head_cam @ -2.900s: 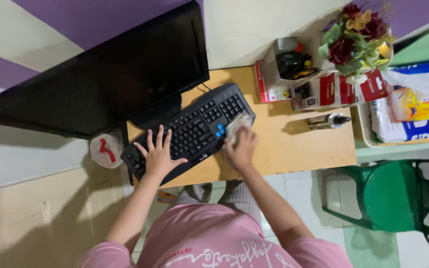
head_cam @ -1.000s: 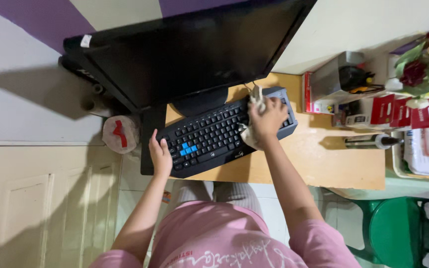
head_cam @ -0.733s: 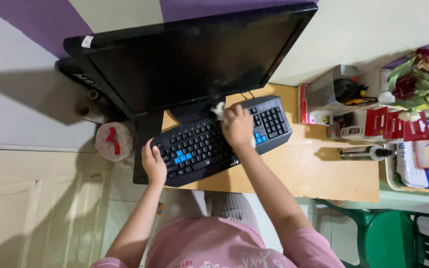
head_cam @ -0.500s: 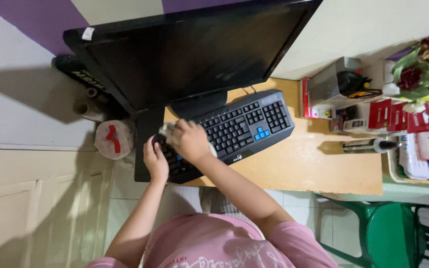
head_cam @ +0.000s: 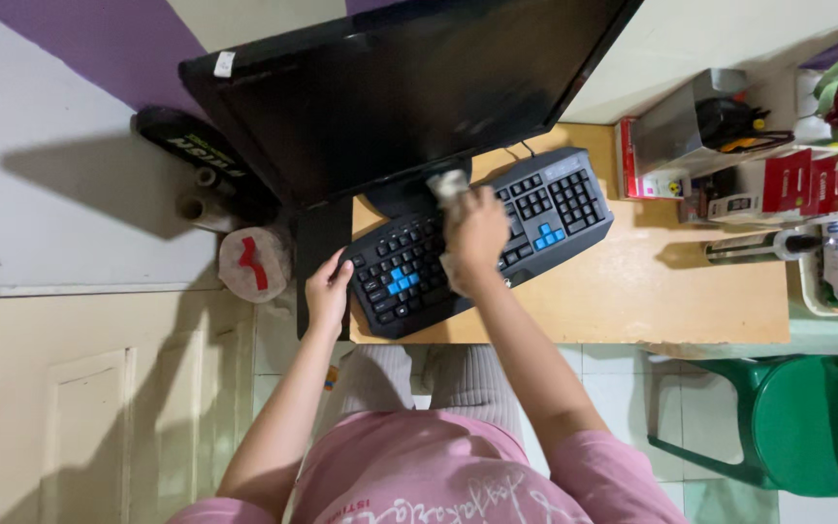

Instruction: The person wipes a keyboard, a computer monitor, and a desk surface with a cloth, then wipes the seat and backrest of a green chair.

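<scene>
Hands (head_cam: 477, 233) work at wooden desk (head_cam: 632, 301), purple-cream wall (head_cam: 99, 58) behind.

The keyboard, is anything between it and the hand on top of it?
Yes. A crumpled pale cloth sits under the right hand, pressed onto the black keyboard. The left hand grips the keyboard's left end directly, with nothing visible between.

one black keyboard (head_cam: 482, 245), one black monitor (head_cam: 409, 87), one pale cloth (head_cam: 450, 184), one green chair (head_cam: 797, 422), two hands.
</scene>
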